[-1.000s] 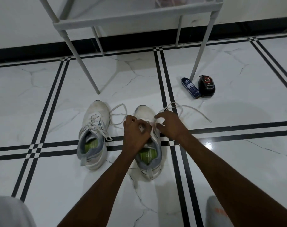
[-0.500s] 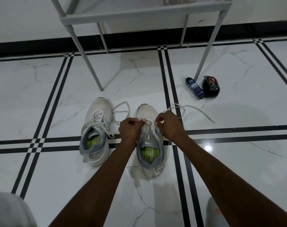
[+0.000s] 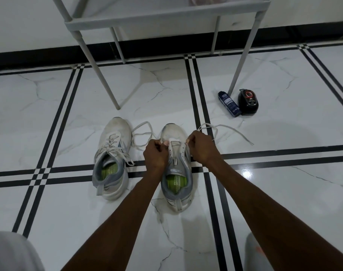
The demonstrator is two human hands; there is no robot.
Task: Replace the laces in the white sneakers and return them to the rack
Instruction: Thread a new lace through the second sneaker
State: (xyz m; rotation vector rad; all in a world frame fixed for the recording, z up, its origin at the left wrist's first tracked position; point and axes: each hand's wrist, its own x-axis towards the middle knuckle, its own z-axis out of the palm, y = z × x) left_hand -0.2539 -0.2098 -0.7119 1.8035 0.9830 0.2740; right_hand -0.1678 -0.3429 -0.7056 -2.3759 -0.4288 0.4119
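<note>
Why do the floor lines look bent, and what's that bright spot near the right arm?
Head view: the wide-angle lens bows the black tile lines; the bright spot is lamp glare on the glossy floor; the rack casts soft shadows.

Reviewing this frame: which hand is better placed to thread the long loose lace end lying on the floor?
Right, probably. The right hand pinches the lace at the right sneaker, and the long free end trails on its side. The left hand grips the other side.

Head cam only: looks fwd and down, close over floor (image 3: 284,192), facing wall.
</note>
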